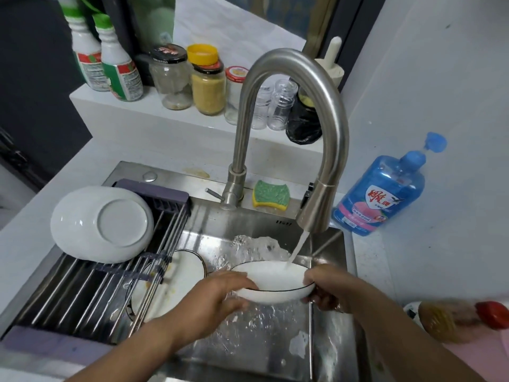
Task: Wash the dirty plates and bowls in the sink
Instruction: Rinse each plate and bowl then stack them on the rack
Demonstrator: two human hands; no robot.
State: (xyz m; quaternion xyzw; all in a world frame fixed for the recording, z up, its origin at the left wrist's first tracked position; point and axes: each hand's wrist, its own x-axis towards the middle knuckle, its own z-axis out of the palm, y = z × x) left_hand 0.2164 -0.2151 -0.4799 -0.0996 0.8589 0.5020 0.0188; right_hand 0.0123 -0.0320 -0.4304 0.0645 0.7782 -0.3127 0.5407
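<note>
A white bowl with a thin dark rim line (278,283) is held over the steel sink (259,340) under running water from the curved faucet (314,216). My left hand (217,301) grips its left rim and my right hand (330,288) grips its right rim. A white plate (102,224) lies upside down on the roll-up drying rack (91,293). Under the rack's bars, dirty white dishes with yellow stains (170,288) sit in the sink.
A green and yellow sponge (271,194) lies on the sink ledge. A blue dish soap bottle (382,194) stands to the right. Jars and bottles (206,84) line the back shelf. A red-capped bottle (457,321) lies at right.
</note>
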